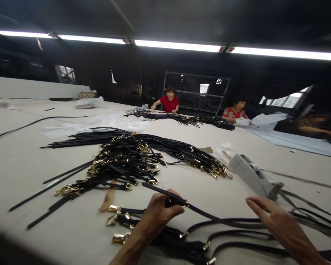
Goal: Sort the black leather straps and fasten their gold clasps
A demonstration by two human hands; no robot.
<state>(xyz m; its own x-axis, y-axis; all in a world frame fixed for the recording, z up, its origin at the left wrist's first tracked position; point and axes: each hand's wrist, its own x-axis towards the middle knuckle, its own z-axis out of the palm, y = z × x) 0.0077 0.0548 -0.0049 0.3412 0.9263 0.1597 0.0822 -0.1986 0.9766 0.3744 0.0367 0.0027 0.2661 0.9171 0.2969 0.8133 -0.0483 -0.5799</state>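
My left hand [162, 211] is closed on a black strap [209, 217] near its gold buckle, thumb against the fingers, with the strap's end pointing up and left. From there the strap runs right, toward my right hand [276, 221]. That hand is above the straps, thumb and fingers extended and slightly apart, with nothing visible between them. Below my left hand lie more black straps [179, 244] with gold clasps. Beyond it is a big heap of black straps [121, 158] with gold buckles and hooks.
A grey-white dispenser-like device [251, 176] stands right of the heap on the pale table [57, 243]. One strap [30, 123] lies far left. Clear plastic [99, 123] lies behind the heap. Across the table sit a person in red [169, 105], a second person [234, 112] and a third at far right.
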